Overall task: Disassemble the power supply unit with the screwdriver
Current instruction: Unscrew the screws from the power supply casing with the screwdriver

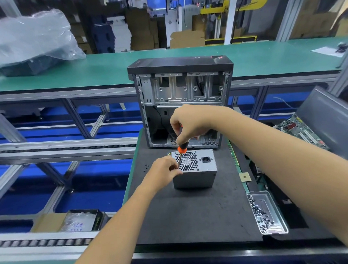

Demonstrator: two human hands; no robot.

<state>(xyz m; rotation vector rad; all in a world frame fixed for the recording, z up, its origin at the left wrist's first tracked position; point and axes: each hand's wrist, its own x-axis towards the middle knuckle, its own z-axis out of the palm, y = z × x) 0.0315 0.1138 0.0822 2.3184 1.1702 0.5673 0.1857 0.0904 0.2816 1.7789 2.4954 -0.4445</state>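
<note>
Head view looks down on a dark mat (192, 214) laid over the table (265, 56), where the grey power supply unit (196, 170) stands with its honeycomb fan grille and power socket facing up. The right hand (190, 123) reaches in from the right and grips the black-and-orange handle of the screwdriver (181, 151) from above, fingers curled round the top of it; the shaft runs down to the left edge of the unit's grille face. The left hand (164, 170) comes in from below and rests against the unit's left side, its fingers (176, 172) pinching the shaft just above the tip. Whether the tip sits in a screw cannot be told, as the hand covers it.

Just behind the unit an open computer case (182, 103) stands upright, its bare metal inside facing the camera. A few small dark screws (146, 167) lie on the mat left of the left hand. Near the right edge of the mat a shallow metal tray (272, 203) holds a heap of screws, and beyond it a green circuit board (300, 130) lies beside a grey panel. A cardboard box (69, 221) with plastic bags sits low on the left
</note>
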